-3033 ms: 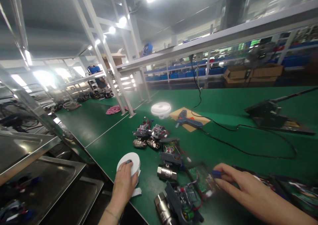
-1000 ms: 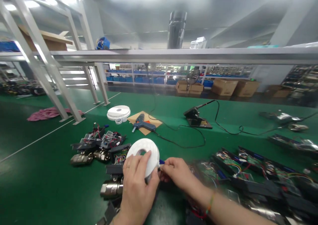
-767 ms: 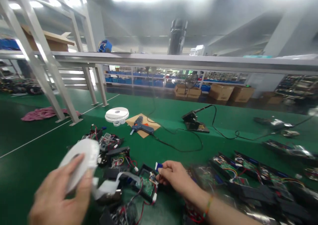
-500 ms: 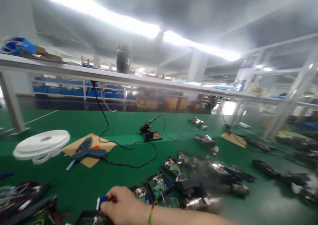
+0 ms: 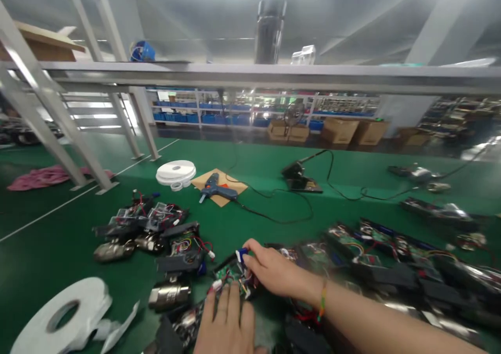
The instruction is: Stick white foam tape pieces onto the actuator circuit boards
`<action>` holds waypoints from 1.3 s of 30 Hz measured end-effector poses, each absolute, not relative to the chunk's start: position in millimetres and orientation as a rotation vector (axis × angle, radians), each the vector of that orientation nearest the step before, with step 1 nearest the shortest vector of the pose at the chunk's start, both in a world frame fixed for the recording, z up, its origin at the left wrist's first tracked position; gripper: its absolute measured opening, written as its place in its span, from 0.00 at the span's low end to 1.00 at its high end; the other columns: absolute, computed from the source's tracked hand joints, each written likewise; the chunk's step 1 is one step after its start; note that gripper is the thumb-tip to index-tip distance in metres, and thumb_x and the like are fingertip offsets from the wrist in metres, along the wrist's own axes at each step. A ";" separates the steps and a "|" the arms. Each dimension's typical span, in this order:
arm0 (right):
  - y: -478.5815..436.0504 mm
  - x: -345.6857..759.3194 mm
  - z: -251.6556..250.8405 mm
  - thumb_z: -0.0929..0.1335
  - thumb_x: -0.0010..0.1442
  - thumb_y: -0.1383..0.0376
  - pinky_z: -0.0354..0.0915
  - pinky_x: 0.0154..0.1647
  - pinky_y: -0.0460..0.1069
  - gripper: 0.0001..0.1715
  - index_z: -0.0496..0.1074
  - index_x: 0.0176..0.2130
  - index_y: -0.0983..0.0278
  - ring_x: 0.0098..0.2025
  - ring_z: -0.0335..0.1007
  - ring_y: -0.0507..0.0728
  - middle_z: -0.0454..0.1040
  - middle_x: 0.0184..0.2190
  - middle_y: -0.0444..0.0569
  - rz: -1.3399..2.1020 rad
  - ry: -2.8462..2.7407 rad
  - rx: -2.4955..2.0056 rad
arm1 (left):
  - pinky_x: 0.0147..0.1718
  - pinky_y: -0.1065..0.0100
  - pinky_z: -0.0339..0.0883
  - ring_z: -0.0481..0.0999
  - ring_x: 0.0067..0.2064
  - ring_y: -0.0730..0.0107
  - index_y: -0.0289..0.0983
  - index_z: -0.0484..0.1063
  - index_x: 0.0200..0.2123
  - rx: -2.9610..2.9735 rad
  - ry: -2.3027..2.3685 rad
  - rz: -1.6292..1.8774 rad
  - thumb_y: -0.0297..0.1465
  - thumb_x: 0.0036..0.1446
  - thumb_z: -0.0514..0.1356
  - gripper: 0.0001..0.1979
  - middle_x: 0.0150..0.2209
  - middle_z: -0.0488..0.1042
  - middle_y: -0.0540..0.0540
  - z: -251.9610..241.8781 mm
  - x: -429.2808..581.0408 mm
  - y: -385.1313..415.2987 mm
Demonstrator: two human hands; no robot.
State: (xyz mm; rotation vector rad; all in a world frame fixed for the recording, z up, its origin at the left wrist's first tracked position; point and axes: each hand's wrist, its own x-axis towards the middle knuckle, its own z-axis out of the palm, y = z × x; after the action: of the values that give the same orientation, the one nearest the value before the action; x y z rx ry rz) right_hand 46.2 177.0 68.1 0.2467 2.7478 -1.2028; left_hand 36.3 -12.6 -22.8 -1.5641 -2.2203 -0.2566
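My right hand [image 5: 276, 273] pinches a small blue part [image 5: 241, 254] just above a green circuit board [image 5: 229, 275] that sits in a black housing with red and white wires. My left hand [image 5: 227, 325] comes in from the bottom edge and lies flat, fingers out, on the near side of that housing. A white tape roll [image 5: 58, 317] with a loose torn end lies on the green mat at the lower left, apart from both hands. A metal valve body [image 5: 169, 295] rests just left of my left hand.
More wired boards and valves lie in a cluster [image 5: 148, 229] to the left and in a row [image 5: 391, 249] to the right. Farther back are a stack of white tape rolls [image 5: 175, 171], a blue glue gun [image 5: 215, 188] on cardboard, a soldering stand [image 5: 299, 177] with cables, and a pink cloth [image 5: 43, 175].
My left hand has let go of the white tape roll, which now lies at the lower left, and has moved onto the housing. My right hand still holds the blue part.
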 end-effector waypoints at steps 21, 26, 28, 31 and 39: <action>181.6 60.7 65.2 0.67 0.68 0.66 0.64 0.45 0.49 0.10 0.77 0.47 0.63 0.43 0.72 0.58 0.78 0.41 0.50 -0.839 2.813 -0.476 | 0.66 0.52 0.60 0.65 0.65 0.56 0.40 0.63 0.61 -1.662 -3.140 -0.601 0.23 0.50 0.64 0.34 0.62 0.67 0.41 74.8 -10.5 -28.9; 173.6 49.0 61.8 0.68 0.65 0.69 0.66 0.46 0.50 0.08 0.77 0.44 0.66 0.44 0.72 0.59 0.78 0.40 0.51 -0.626 2.766 -0.596 | 0.67 0.53 0.55 0.63 0.63 0.56 0.36 0.66 0.56 -1.661 -3.320 -0.619 0.21 0.53 0.62 0.26 0.60 0.67 0.41 85.7 -13.8 -19.0; 171.2 44.9 62.2 0.68 0.65 0.69 0.67 0.46 0.50 0.07 0.77 0.41 0.66 0.43 0.73 0.59 0.78 0.38 0.51 -0.569 2.743 -0.628 | 0.66 0.54 0.56 0.64 0.61 0.56 0.36 0.67 0.54 -1.678 -3.316 -0.610 0.20 0.54 0.61 0.23 0.58 0.68 0.41 82.9 -14.2 -17.3; 168.6 42.5 63.2 0.68 0.65 0.68 0.68 0.46 0.49 0.05 0.76 0.38 0.67 0.42 0.73 0.58 0.78 0.37 0.51 -0.514 2.717 -0.639 | 0.61 0.51 0.62 0.66 0.57 0.55 0.36 0.68 0.50 -1.711 -3.259 -0.595 0.20 0.54 0.59 0.19 0.53 0.70 0.42 73.9 -14.2 -15.8; 166.7 46.7 60.2 0.66 0.63 0.74 0.67 0.43 0.48 0.10 0.77 0.39 0.66 0.41 0.74 0.57 0.79 0.37 0.51 -0.541 2.690 -0.633 | 0.60 0.47 0.63 0.67 0.54 0.54 0.36 0.68 0.48 -1.834 -3.077 -0.545 0.20 0.57 0.58 0.16 0.50 0.70 0.42 54.6 -15.6 -15.6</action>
State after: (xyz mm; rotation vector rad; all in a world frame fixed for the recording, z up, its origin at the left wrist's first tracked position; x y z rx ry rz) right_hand 46.7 166.7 60.2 -0.6335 2.6904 -0.5411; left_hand -15.6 -15.6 54.6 -1.8336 -3.0770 -0.5451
